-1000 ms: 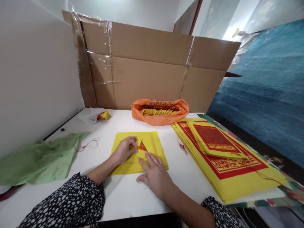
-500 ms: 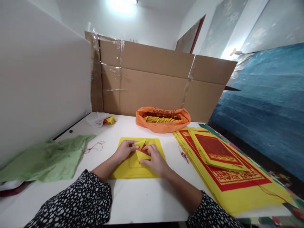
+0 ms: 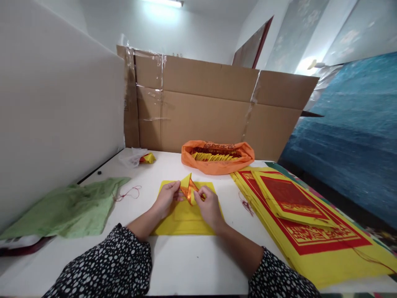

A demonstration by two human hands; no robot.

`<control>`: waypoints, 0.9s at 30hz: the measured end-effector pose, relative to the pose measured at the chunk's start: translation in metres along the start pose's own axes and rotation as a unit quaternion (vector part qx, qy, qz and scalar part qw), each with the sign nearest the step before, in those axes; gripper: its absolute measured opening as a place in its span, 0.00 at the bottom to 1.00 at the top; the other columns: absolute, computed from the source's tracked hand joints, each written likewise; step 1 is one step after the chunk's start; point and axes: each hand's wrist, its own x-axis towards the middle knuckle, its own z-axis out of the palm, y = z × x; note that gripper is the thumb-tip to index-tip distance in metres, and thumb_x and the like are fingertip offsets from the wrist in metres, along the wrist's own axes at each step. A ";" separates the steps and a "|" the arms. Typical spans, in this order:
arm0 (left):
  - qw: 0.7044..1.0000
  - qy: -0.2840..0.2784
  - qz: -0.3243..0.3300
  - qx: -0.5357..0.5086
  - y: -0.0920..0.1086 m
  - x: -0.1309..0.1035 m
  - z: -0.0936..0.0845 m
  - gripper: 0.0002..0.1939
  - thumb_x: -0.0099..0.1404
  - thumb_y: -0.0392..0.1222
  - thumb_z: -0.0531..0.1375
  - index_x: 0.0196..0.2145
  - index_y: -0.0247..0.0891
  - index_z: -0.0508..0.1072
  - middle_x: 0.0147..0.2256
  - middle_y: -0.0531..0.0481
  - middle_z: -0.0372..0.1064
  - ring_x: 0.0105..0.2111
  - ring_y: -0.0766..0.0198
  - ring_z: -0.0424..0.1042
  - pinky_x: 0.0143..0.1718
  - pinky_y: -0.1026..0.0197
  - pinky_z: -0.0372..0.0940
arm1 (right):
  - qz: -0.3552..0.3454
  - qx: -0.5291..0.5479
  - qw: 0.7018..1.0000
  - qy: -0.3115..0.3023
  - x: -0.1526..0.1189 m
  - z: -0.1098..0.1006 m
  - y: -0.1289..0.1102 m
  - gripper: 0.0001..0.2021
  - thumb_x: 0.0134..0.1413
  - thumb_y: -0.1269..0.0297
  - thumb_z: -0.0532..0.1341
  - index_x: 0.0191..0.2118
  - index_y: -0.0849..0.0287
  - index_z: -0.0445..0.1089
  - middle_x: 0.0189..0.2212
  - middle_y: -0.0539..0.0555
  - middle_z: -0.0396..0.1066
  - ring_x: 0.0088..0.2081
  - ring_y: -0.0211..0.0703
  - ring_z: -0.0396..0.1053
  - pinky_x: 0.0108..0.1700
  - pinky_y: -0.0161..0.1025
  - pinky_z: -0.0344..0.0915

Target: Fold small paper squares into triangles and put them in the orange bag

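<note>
A small folded yellow paper with a shiny orange-red face [image 3: 188, 187] is held up between both hands. My left hand [image 3: 169, 196] pinches its left side, and my right hand [image 3: 208, 205] grips its right side with closed fingers. Its pointed tip stands upward. Beneath the hands a yellow sheet or pad [image 3: 186, 225] lies flat on the white table [image 3: 198, 265].
An orange bag [image 3: 214, 167] holds many folded yellow-and-red papers behind the hands. Stacked yellow-and-red printed sheets [image 3: 335, 265] lie at right. At left are a green cloth [image 3: 80, 207], red thread [image 3: 128, 193] and a plastic bag [image 3: 132, 158]. Cardboard [image 3: 204, 111] stands behind.
The folded paper has been raised and turned more upright, showing its shiny orange-red face. My right hand's fingers are drawn closer together. The camera view has shifted slightly.
</note>
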 end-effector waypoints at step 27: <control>0.966 0.036 0.228 0.119 0.003 -0.006 0.011 0.28 0.58 0.35 0.57 0.57 0.45 0.66 0.61 0.47 0.59 0.61 0.54 0.57 0.59 0.50 0.58 | 0.058 0.230 0.970 -0.055 0.023 -0.007 -0.005 0.16 0.47 0.61 0.65 0.43 0.58 0.66 0.39 0.54 0.72 0.38 0.43 0.72 0.41 0.39 0.69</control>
